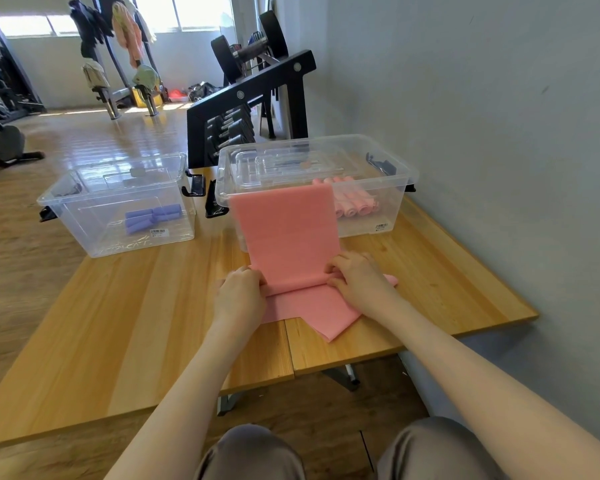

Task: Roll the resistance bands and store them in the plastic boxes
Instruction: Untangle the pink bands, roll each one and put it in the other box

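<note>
A long pink resistance band (286, 233) hangs from the rim of the right clear plastic box (400, 202) down onto the wooden table (125, 323). Its near end lies folded back at the table's front. My left hand (239, 299) pinches the fold at its left end with curled fingers. My right hand (359, 280) pinches the fold at its right end. Several rolled pink bands (355, 206) lie inside the right box. The left clear box (118, 202) holds rolled purple bands (151, 218).
Clear lids (284, 164) sit inside the right box. A black dumbbell rack (246, 109) stands behind the boxes. A grey wall (499, 133) runs along the table's right side. Gym machines stand on the wooden floor far left. My knees show below the table's front edge.
</note>
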